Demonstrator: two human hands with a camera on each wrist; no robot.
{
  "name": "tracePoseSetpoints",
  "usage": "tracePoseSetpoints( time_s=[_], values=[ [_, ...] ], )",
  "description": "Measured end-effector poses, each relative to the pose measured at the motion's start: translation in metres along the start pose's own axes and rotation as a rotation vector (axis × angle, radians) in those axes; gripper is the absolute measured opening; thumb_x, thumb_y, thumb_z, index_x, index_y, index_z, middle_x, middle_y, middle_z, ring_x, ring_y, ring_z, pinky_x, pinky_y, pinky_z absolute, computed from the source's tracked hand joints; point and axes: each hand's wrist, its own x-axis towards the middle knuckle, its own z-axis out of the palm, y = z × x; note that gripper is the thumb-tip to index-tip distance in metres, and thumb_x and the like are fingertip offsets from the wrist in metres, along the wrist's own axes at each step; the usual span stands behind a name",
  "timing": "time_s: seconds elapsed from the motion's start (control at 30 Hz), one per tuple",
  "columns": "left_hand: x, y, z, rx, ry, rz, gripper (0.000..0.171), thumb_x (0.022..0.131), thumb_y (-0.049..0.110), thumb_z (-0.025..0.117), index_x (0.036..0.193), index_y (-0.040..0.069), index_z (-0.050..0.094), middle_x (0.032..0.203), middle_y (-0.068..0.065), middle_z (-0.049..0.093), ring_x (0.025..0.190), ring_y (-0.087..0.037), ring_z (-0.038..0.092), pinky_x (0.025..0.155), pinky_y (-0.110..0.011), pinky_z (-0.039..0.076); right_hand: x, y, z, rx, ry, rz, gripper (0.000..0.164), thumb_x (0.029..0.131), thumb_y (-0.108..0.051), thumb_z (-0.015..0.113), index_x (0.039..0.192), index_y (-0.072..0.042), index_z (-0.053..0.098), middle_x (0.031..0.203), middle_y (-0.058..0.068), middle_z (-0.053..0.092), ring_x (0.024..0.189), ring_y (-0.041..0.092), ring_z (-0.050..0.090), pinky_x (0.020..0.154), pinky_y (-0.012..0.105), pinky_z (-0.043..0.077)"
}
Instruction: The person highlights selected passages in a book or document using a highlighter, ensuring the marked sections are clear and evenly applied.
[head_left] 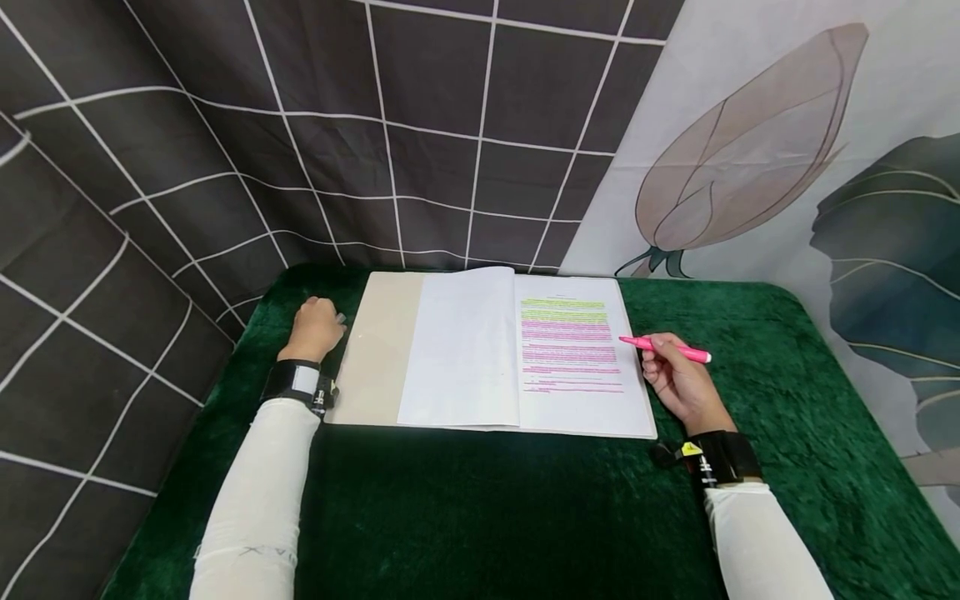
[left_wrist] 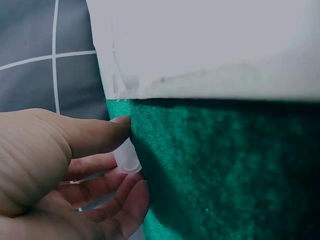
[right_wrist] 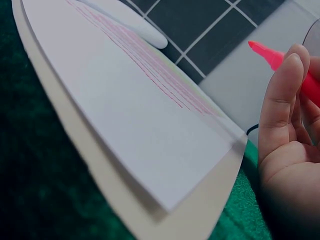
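In my right hand point(head_left: 681, 385) I grip a pink highlighter point(head_left: 671, 347), its bare tip pointing left over the right edge of a printed page point(head_left: 581, 412). Yellow-green bands mark the page's upper lines; pink bands and lines run below them. The right wrist view shows the highlighter's tip point(right_wrist: 251, 45) raised above the sheet, thumb and fingers around the barrel. My left hand point(head_left: 311, 327) is beside the far left of the folder. Its thumb and fingers pinch a small translucent white cap point(left_wrist: 129, 161), hollow end showing.
The pages lie in an open cream folder point(head_left: 367, 358), with a blank white sheet point(head_left: 465, 358) turned to the left. Dark green velvety cloth point(head_left: 480, 508) covers the table. A dark grid-patterned curtain point(head_left: 435, 75) and a leaf-printed white one point(head_left: 600, 242) stand behind and beside it.
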Motion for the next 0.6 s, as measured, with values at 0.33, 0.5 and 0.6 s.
tracePoseSetpoints(
  time_s=[0.33, 0.5, 0.6],
  values=[
    [0.0016, 0.0056, 0.0037, 0.035, 0.073, 0.053, 0.024, 0.096, -0.005, 0.058, 0.112, -0.02, 0.066, 0.109, -0.038, 0.059, 0.106, -0.055, 0.062, 0.098, -0.062, 0.05, 0.0007, -0.0004, 0.0006, 0.006, 0.0, 0.007, 0.027, 0.111, -0.01, 0.045, 0.101, -0.006, 0.07, 0.082, 0.005, 0.071, 0.065, 0.012, 0.061, 0.059, 0.021, 0.053],
    [0.0025, 0.0041, 0.0035, 0.033, 0.048, 0.044, 0.026, 0.096, -0.003, 0.058, 0.115, -0.02, 0.065, 0.112, -0.038, 0.058, 0.107, -0.056, 0.061, 0.098, -0.063, 0.05, 0.0001, -0.0009, 0.0011, -0.015, 0.005, 0.004, 0.025, 0.11, -0.011, 0.047, 0.101, -0.007, 0.07, 0.082, 0.004, 0.071, 0.065, 0.012, 0.061, 0.059, 0.02, 0.053],
    [0.0016, 0.0038, 0.0028, 0.014, 0.045, 0.038, 0.028, 0.1, 0.0, 0.057, 0.116, -0.02, 0.064, 0.113, -0.037, 0.058, 0.109, -0.057, 0.06, 0.098, -0.063, 0.05, -0.0006, -0.0015, 0.0011, -0.02, 0.006, 0.004, 0.022, 0.109, -0.012, 0.05, 0.102, -0.007, 0.07, 0.083, 0.004, 0.071, 0.065, 0.012, 0.061, 0.059, 0.02, 0.053]
  ],
)
